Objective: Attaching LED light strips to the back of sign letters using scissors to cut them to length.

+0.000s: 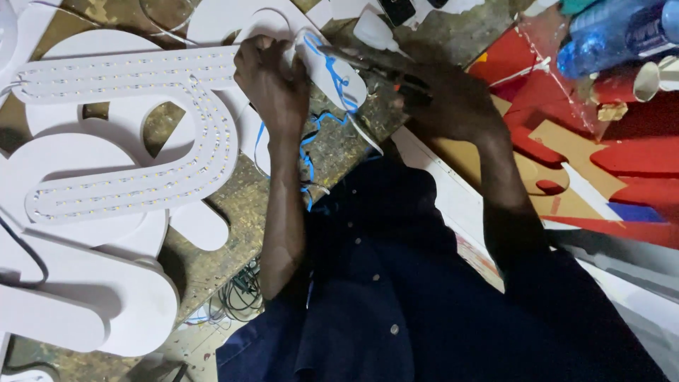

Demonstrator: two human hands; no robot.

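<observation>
Nearest the lens, we are seeing our dark blue shirt (pixel 396 297) filling the lower middle of the frame, buttons showing, with both forearms rising from it toward the top.

Left of the shirt, at the lower left, a tangle of thin dark wires (pixel 237 293) is lying on the worn, speckled workbench (pixel 240 205).

Moving up, our left hand (pixel 272 85) is closing around the edge of a white cut-out letter piece (pixel 332 71) in the upper middle of the frame, fingers curled over it and gripping. A blue wire (pixel 305 152) is running across that piece and trailing down beside the left wrist toward the shirt.

Our right hand (pixel 442 102) is sitting just right of the piece, clenched on a dark pliers-like tool (pixel 368 62) whose tip is pointing left at the white piece. We cannot tell the tool's exact kind; it is dark and blurred.

To the left, a large white letter panel lined with rows of small LEDs (pixel 141 127) is lying flat, overlapping other plain white letters (pixel 85 297) in the lower left.

Farther off, on the right, red cut shapes (pixel 629 155) and brown board are lying in a heap. At the upper right corner, a blue plastic bottle (pixel 612 32) is lying on its side, with a white tube end (pixel 651 79) just below it.
</observation>
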